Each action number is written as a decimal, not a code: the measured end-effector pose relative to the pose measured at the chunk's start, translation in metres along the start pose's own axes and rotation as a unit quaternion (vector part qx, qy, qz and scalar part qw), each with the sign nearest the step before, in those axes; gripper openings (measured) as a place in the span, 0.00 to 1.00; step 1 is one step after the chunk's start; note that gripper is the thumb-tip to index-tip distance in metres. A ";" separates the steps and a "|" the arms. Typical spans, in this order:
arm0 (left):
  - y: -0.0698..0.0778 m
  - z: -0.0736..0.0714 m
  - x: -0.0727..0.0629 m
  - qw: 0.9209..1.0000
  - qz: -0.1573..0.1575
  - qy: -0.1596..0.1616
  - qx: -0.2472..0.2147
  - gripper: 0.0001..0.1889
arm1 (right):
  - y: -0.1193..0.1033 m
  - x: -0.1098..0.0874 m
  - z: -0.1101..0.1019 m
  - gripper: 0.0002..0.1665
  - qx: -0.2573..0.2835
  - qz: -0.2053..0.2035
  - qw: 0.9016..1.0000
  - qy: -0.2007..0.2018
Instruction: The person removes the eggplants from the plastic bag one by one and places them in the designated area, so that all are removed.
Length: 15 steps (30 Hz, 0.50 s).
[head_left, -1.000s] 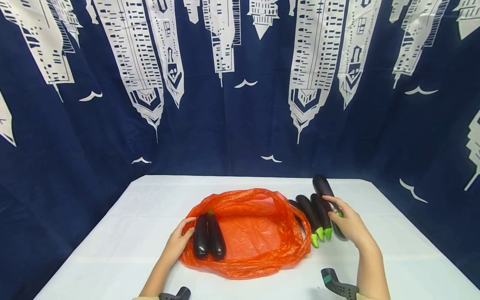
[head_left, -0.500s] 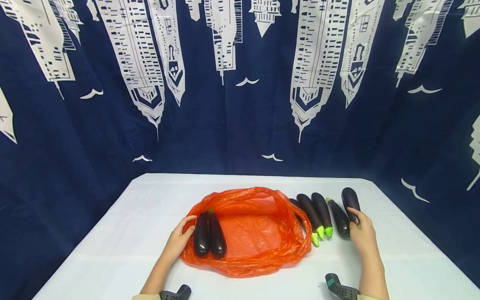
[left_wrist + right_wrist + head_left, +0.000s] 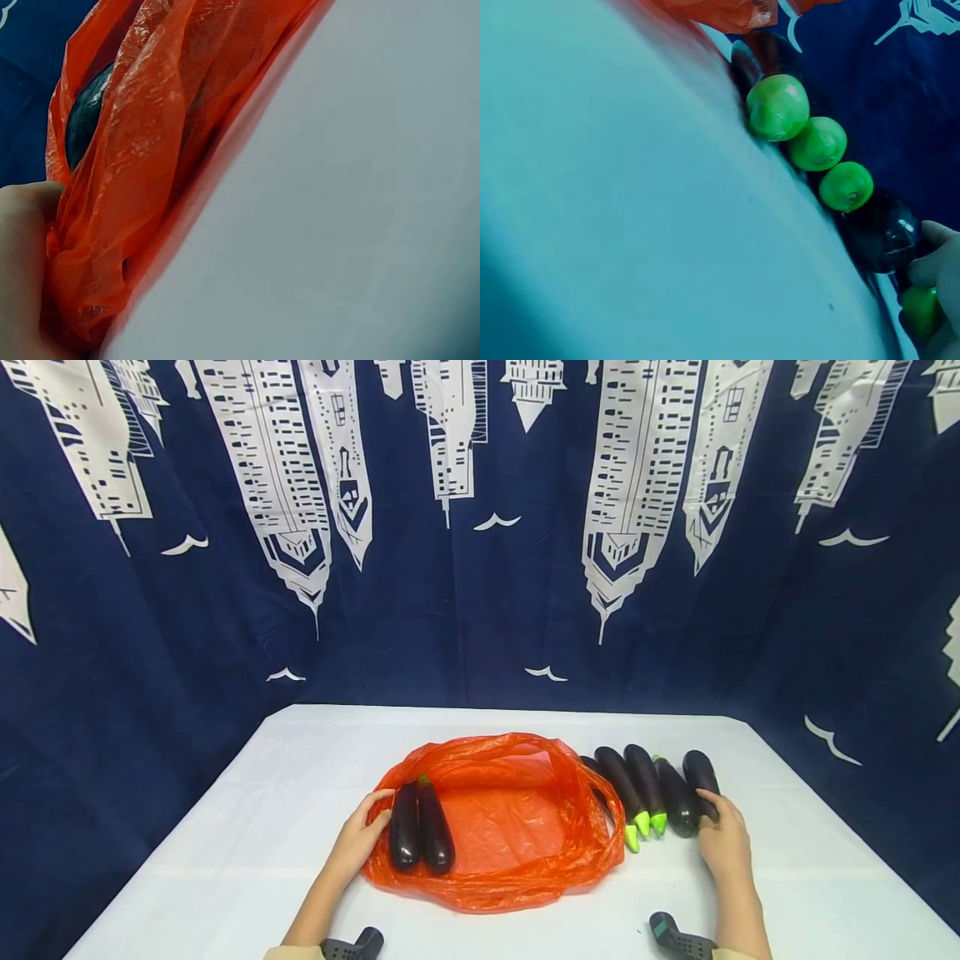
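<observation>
My left hand (image 3: 357, 839) pinches the left rim of an orange plastic bag (image 3: 510, 831), which lies with its mouth wide. Two dark purple eggplants (image 3: 405, 831) lie side by side at the bag's left, close to those fingers. In the left wrist view, the thumb side of the left hand (image 3: 22, 262) presses against the crumpled bag wall (image 3: 142, 135). At the right end of a row of eggplants, my right hand (image 3: 726, 839) grips the stem end of an eggplant (image 3: 700, 768). Its green cap (image 3: 920, 309) shows beneath the fingers in the right wrist view.
Several other eggplants (image 3: 645, 781) lie side by side between the bag and my right hand, most with green caps toward me. The leftmost is partly hidden behind the bag's handle loop (image 3: 617, 814). Behind the white table (image 3: 247, 827) hangs a navy curtain (image 3: 450, 635) with white buildings.
My right hand has carried its eggplant rightward over a neighbouring one and lowered it toward me at the row's right end. The left hand still holds the bag in place.
</observation>
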<state>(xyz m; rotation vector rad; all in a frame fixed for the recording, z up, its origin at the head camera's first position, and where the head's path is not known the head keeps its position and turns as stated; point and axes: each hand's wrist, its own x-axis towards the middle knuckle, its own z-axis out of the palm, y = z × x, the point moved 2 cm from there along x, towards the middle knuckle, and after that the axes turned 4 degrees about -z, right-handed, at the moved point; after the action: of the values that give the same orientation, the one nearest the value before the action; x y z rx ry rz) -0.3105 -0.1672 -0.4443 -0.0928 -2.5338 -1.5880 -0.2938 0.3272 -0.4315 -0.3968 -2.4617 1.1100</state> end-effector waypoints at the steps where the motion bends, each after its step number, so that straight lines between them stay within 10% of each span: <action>1: 0.000 0.000 0.000 1.000 0.000 0.000 0.001 0.19 | 0.000 0.000 0.000 0.25 0.001 0.001 1.000 0.006; 15: 0.001 0.001 0.001 1.000 -0.004 0.003 0.003 0.18 | 0.006 0.000 0.006 0.25 0.037 0.032 0.997 0.057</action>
<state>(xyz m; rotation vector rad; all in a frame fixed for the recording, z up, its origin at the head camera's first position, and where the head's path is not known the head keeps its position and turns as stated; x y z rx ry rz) -0.3110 -0.1664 -0.4439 -0.0763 -2.5384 -1.5805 -0.2961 0.3273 -0.4401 -0.5057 -2.3167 1.1667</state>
